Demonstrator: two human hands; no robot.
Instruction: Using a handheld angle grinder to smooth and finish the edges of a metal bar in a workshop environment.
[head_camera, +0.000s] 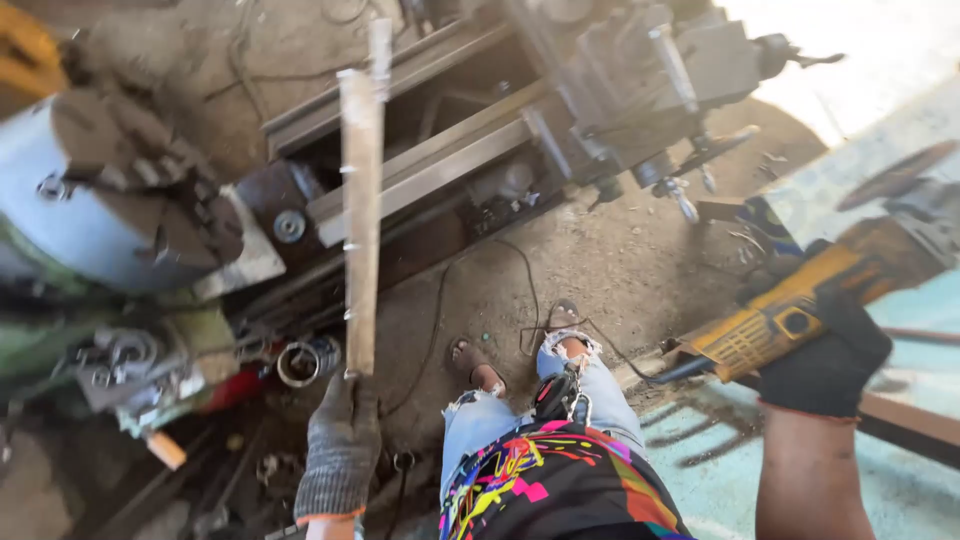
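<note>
Left hand (342, 445), grey glove, fist closed round lower end of metal bar (361, 210); bar stands near upright over lathe (420, 160). Right hand (825, 365), black glove, grips yellow grinder (830, 285) above blue-green surface (900, 400), cord (500, 300) trailing across dirt floor

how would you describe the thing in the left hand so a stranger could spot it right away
Start at the big grey metal lathe across the top of the view. In front of it, the left hand in a grey knit glove holds up a long, flat, rusty metal bar. It alone stands upright and pale against the dirt floor.
</note>
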